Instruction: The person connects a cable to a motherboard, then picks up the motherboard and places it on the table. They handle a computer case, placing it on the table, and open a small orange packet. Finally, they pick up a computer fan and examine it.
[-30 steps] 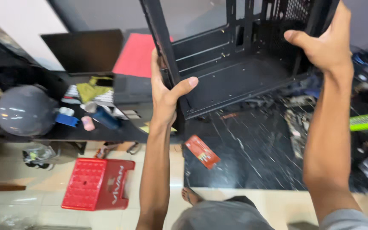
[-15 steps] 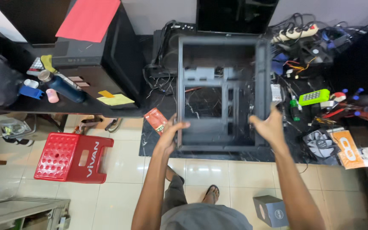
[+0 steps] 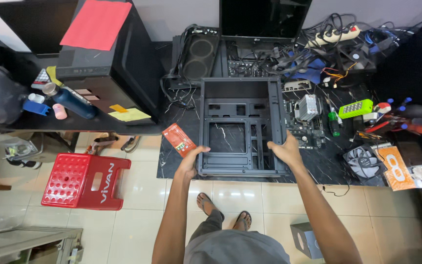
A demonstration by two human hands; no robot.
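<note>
Head view: left hand [image 3: 190, 164] and right hand [image 3: 285, 150] are gripping the black computer case [image 3: 240, 126] at its near corners, beside a motherboard [image 3: 305, 122].

Even, fairly bright indoor light; pale floor tiles [image 3: 133, 215] show soft glare below the black case [image 3: 242, 127]. Shadows are weak. Edges right of the case darken and bend; focus is sharp.

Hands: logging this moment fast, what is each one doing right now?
Left hand: closed on the near left corner of the black computer case.
Right hand: closed on the case's near right edge.
</note>
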